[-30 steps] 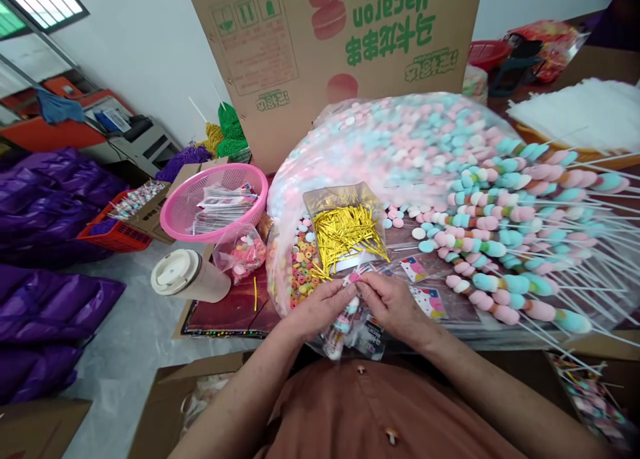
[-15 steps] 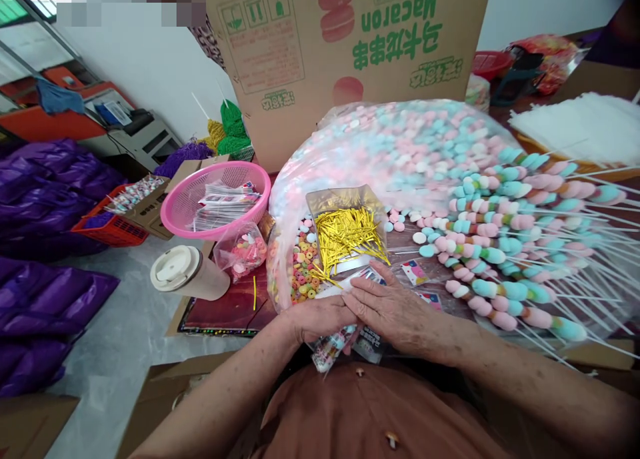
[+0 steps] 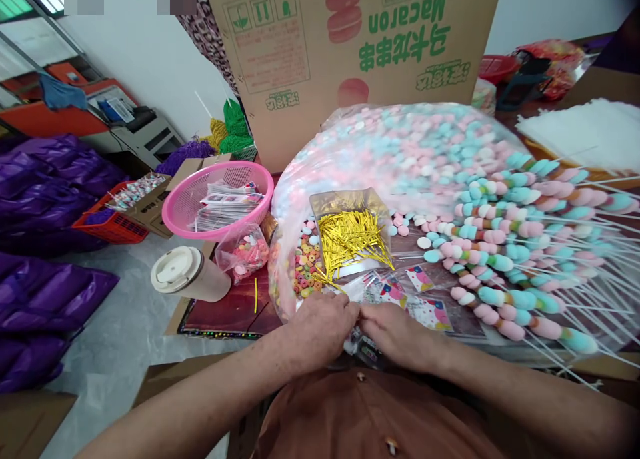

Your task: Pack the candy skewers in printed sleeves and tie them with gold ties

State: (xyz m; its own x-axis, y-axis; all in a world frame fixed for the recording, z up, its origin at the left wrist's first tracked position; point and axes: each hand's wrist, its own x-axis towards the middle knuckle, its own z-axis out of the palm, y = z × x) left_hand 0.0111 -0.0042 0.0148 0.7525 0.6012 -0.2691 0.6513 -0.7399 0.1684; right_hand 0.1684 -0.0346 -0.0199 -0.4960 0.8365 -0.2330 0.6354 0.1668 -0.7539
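At the table's near edge my left hand (image 3: 323, 325) and my right hand (image 3: 397, 332) meet, fingers closed. Both pinch the clear printed plastic bag (image 3: 367, 351) that hangs below them, close to my body. The grip points and most of the bag are hidden by my hands. Just beyond lie flat printed bags (image 3: 433, 311) with pink and blue patterns. Behind my left hand is an opened pack of gold twist ties (image 3: 353, 235). Ring-shaped candies (image 3: 306, 272) show in a plastic bag left of it.
Skewers of pink and blue candies (image 3: 525, 265) cover the right side. A big candy bag (image 3: 390, 139) lies before a cardboard box (image 3: 350, 59). On the left are a lidded cup (image 3: 213, 275), a pink basket (image 3: 167, 209) of packaged items and a loose twist tie (image 3: 256, 295).
My right hand has come off the top of my left. The hands now meet side by side at the bag, which has shifted mostly out of sight beneath them.
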